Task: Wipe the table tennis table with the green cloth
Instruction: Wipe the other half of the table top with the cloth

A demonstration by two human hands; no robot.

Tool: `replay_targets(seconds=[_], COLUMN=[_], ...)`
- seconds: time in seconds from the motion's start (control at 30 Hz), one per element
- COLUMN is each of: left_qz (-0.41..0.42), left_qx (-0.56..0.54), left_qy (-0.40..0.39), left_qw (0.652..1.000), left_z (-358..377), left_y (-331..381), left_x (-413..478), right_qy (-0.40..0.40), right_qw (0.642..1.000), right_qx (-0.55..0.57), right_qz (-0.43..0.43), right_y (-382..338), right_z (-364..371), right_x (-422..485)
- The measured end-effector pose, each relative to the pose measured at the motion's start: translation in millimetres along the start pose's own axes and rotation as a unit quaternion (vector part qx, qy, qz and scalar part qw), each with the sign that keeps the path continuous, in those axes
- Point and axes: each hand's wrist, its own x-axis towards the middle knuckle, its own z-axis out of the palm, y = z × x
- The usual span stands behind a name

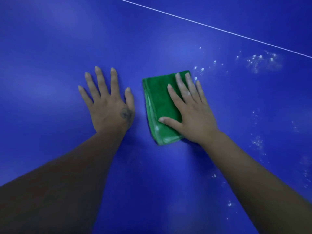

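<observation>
A folded green cloth (158, 105) lies flat on the blue table tennis table (50, 48), near the middle of the view. My right hand (190, 112) presses down on the cloth's right half with straight, spread fingers and covers that part of it. Flat on the bare table, a little to the left of the cloth and apart from it, rests my left hand (108, 103) with its fingers spread. White powdery specks (260, 61) dot the table to the right of the cloth and beyond its far corner.
A thin white line (211, 27) crosses the table diagonally from the top middle to the right edge. More white specks (257, 142) run down the right side of the table beside my right forearm.
</observation>
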Motion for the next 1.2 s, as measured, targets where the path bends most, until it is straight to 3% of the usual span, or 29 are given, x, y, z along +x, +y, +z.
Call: replay_targets(seconds=[0.1, 0.37, 0.57, 0.7, 0.87, 1.03, 1.2], left_qz=[-0.009, 0.001, -0.009, -0.012, -0.015, -0.013, -0.012], left_qx=[-0.003, 0.003, -0.008, -0.017, -0.025, -0.019, -0.023], left_qy=[0.004, 0.004, -0.009, -0.015, -0.026, -0.018, -0.009], left_qw=[1.000, 1.000, 1.000, 1.000, 0.999, 1.000, 1.000], left_z=[-5, -2, -4, -5, -8, -6, -6], left_y=[2, 1, 4, 4, 6, 5, 5], left_x=[1, 1, 1, 2, 1, 0, -1], right_qy=[0.058, 0.047, 0.063, 0.063, 0.053, 0.049, 0.069], right_qw=[0.995, 0.988, 0.955, 0.929, 0.944, 0.957, 0.955], right_qx=[-0.013, 0.034, 0.067, 0.052, 0.045, 0.064, 0.084], right_qz=[0.076, 0.143, 0.283, 0.360, 0.321, 0.277, 0.275], right_y=[-21, 7, 66, 60, 47, 87, 143], right_z=[-1, -8, -12, -8, -16, -26, -25], right_x=[45, 152, 112, 62, 100, 173, 149])
